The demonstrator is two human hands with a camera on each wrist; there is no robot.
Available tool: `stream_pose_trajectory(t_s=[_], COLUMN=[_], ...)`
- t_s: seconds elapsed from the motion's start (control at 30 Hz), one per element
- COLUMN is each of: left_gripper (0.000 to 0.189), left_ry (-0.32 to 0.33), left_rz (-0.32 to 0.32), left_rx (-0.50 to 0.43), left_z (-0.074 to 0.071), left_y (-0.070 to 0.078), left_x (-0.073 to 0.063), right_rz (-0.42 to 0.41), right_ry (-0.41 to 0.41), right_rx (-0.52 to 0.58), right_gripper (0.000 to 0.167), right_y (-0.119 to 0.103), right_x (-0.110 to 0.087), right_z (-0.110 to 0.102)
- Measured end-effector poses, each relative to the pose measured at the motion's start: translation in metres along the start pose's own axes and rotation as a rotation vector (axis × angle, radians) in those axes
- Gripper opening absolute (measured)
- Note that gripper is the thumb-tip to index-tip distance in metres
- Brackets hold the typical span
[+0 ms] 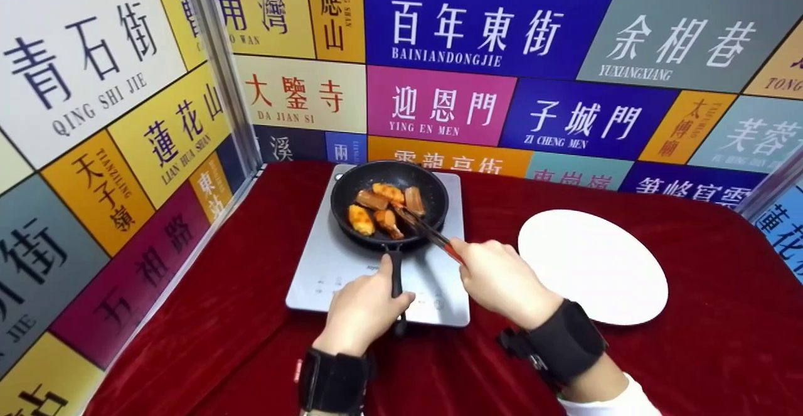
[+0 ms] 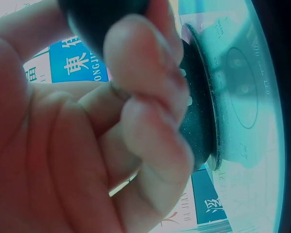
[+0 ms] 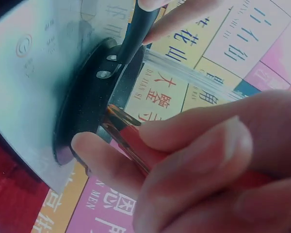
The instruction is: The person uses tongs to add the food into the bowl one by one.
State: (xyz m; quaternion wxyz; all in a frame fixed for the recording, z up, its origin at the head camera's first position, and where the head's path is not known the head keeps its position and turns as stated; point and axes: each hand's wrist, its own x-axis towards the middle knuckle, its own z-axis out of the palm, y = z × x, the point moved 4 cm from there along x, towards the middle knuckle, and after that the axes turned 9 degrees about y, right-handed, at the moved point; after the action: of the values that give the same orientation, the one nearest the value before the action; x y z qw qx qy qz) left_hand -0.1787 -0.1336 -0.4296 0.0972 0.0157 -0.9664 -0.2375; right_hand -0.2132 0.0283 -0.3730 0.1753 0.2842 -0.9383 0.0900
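Observation:
A black frying pan (image 1: 340,210) sits on a silver induction cooker (image 1: 313,265), with several pieces of browned food (image 1: 361,219) in it; some look like chicken wings. My left hand (image 1: 361,312) grips the pan's black handle (image 1: 397,272), its index finger stretched toward the pan. In the left wrist view the curled fingers (image 2: 150,126) wrap the handle's end. Red and dark chopsticks (image 1: 433,235) are held in my right hand (image 1: 505,281), right of the handle. Their tips are among the food at the pan's middle. From the right wrist the pan wall hides the food.
To the right of the cooker lies a white oval plate (image 1: 593,268). Dark red cloth (image 1: 238,278) covers the table. Panels with printed street names (image 1: 470,27) stand close behind the table and along its left side.

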Motion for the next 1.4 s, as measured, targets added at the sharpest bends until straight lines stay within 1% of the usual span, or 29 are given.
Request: stream_pose_trajectory(t_s=[0.17, 0.37, 0.57, 0.7, 0.87, 0.93, 1.03, 1.13, 1.23, 1.33, 1.4], left_gripper=[0.074, 0.075, 0.075, 0.075, 0.075, 0.074, 0.075, 0.075, 0.076, 0.075, 0.073], left_ry=[0.0, -0.003, 0.002, 0.004, 0.012, 0.013, 0.01, 0.0, -0.013, -0.027, -0.032], left_rz=[-0.005, -0.008, -0.001, 0.0, 0.008, 0.012, 0.011, 0.0, -0.022, -0.047, -0.063], left_rx=[-0.005, -0.002, -0.01, -0.008, 0.001, 0.005, 0.004, -0.004, -0.011, -0.021, -0.03], left_z=[0.0, -0.001, 0.0, 0.0, 0.0, 0.0, 0.0, 0.0, 0.001, 0.001, 0.001], left_y=[-0.001, -0.001, -0.001, -0.001, 0.0, 0.001, 0.002, 0.001, 0.0, -0.001, -0.001], left_x=[0.0, -0.001, 0.0, 0.0, -0.001, 0.0, 0.0, -0.001, -0.001, -0.001, -0.001], right_rz=[-0.003, 0.027, 0.043, 0.042, 0.042, 0.049, 0.072, 0.118, 0.205, 0.258, 0.279], right_ry=[-0.034, -0.067, -0.1, -0.096, -0.057, -0.049, -0.048, -0.061, -0.076, -0.028, 0.018], right_rx=[-0.029, -0.064, -0.061, -0.039, 0.014, 0.037, 0.074, 0.125, 0.215, 0.28, 0.328], right_gripper=[0.012, 0.015, 0.017, 0.019, 0.023, 0.026, 0.037, 0.049, 0.057, 0.06, 0.06], right_y=[-0.003, -0.002, -0.002, 0.002, 0.011, 0.016, 0.023, 0.029, 0.035, 0.04, 0.045], right_x=[0.008, 0.012, 0.015, 0.016, 0.014, 0.012, 0.007, 0.001, -0.007, -0.02, -0.031], right_z=[-0.003, -0.005, -0.006, -0.005, -0.002, -0.001, 0.0, 0.002, 0.004, 0.005, 0.005])
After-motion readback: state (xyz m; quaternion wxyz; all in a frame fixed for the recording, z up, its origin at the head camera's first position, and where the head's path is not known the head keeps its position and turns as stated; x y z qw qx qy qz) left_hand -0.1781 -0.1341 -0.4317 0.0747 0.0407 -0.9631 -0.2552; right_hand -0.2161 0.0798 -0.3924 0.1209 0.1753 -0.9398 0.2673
